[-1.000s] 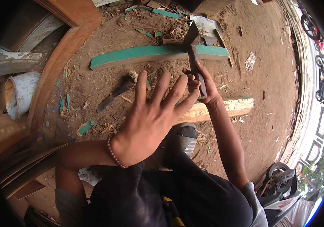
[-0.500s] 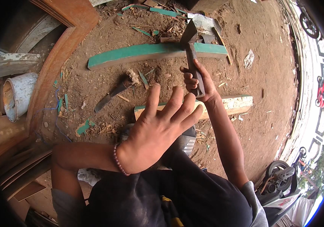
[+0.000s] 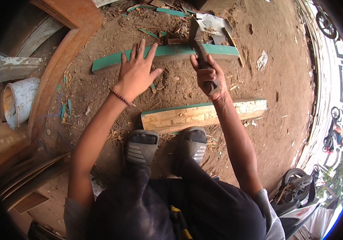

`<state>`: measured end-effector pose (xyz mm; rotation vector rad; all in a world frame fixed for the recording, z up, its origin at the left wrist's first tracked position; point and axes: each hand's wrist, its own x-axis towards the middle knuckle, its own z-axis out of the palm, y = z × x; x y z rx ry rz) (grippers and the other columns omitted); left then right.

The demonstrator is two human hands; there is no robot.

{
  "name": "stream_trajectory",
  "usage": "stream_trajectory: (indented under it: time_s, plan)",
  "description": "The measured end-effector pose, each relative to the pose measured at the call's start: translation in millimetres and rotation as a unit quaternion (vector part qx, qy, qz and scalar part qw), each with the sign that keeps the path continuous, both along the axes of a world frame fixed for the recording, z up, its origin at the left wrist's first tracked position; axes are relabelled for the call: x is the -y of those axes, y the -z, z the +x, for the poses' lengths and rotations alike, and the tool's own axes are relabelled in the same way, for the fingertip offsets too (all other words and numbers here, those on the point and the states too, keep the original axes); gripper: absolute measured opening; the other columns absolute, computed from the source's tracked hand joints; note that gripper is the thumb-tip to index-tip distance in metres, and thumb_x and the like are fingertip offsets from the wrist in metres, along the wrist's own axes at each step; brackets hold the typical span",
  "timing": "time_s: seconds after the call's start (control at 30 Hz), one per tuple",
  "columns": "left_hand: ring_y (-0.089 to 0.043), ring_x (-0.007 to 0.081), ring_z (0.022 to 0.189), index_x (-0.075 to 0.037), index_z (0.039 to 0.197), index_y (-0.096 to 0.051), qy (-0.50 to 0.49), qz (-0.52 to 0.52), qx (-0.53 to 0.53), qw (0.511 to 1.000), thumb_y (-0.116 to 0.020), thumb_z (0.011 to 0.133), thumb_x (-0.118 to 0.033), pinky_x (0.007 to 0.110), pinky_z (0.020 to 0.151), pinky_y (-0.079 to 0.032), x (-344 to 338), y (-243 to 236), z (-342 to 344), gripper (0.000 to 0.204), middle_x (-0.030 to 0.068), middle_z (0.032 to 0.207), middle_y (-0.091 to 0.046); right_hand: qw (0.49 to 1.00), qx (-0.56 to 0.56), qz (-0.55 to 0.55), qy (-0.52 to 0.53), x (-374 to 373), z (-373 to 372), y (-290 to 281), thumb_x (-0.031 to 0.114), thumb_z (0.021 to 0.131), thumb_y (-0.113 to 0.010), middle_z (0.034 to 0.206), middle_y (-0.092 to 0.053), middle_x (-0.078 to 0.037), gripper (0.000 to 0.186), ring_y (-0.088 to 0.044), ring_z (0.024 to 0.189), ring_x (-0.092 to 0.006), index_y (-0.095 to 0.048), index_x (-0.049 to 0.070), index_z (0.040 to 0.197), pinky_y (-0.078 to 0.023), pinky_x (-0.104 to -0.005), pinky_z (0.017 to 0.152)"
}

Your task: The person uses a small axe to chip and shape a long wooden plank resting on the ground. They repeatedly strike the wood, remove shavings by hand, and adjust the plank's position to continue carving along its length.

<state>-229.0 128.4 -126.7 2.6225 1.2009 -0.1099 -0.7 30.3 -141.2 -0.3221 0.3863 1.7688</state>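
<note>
My left hand (image 3: 136, 74), fingers spread and holding nothing, reaches over the dirt just short of the far green-painted plank (image 3: 167, 53). My right hand (image 3: 207, 80) grips a dark hand tool (image 3: 198, 44) by its handle, its broad metal head pointing away from me over that plank. A second wooden piece (image 3: 183, 117), green along one edge and roughly chipped on its pale face, lies crosswise before my sandalled feet. The dark blade seen lying on the ground earlier is hidden behind my left hand and forearm.
Leaning orange-brown wooden frames (image 3: 51, 84), boards and a white bucket (image 3: 21, 100) stand at the left. Green scraps (image 3: 169, 12) and a pale sheet (image 3: 213, 24) lie at the back. Motorbikes (image 3: 297, 186) are along the right, beside the bright street.
My left hand has moved forward and leftward from in front of the lower plank toward the upper one. My right hand still grips the tool, now slightly lower and more leftward.
</note>
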Motion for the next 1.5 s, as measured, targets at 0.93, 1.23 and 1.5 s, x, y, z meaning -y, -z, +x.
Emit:
stream_trajectory:
  time_s: [0.93,1.23,1.5]
  plan:
    - [-0.070,0.0326,0.077,-0.009,0.106,-0.070,0.033,0.031,0.112,0.993,-0.065,0.090,-0.024,0.044,0.068,-0.058,-58.3,77.8,-27.4,0.023,0.0170,0.082,-0.070,0.461,0.850,-0.059,-0.247,26.3,-27.5,-26.6,0.014,0.089,-0.059,0.079,-0.065,-0.026,0.030,-0.067,0.069,-0.0353,-0.045,-0.008,0.103,-0.053,-0.0436,0.061]
    - [-0.069,0.0321,0.085,-0.010,0.108,-0.071,0.009,0.006,0.063,0.998,-0.067,0.087,-0.023,0.043,0.074,-0.056,-56.6,69.6,-26.3,0.025,0.0149,0.097,-0.070,0.341,0.881,-0.011,-0.327,15.2,-49.5,-19.3,0.015,0.086,-0.060,0.078,-0.063,-0.033,0.025,-0.064,0.076,-0.0491,-0.049,-0.006,0.094,-0.051,-0.0543,0.068]
    - [-0.067,0.0285,0.098,-0.011,0.115,-0.070,-0.008,0.024,0.053,0.998,-0.064,0.090,-0.027,0.041,0.082,-0.055,-52.0,64.7,-25.1,0.031,0.0124,0.114,-0.069,0.529,0.828,-0.047,-0.180,15.9,-37.4,-93.6,0.016,0.092,-0.064,0.073,-0.064,-0.011,0.023,-0.058,0.054,-0.0146,-0.054,-0.004,0.097,-0.048,-0.0311,0.045]
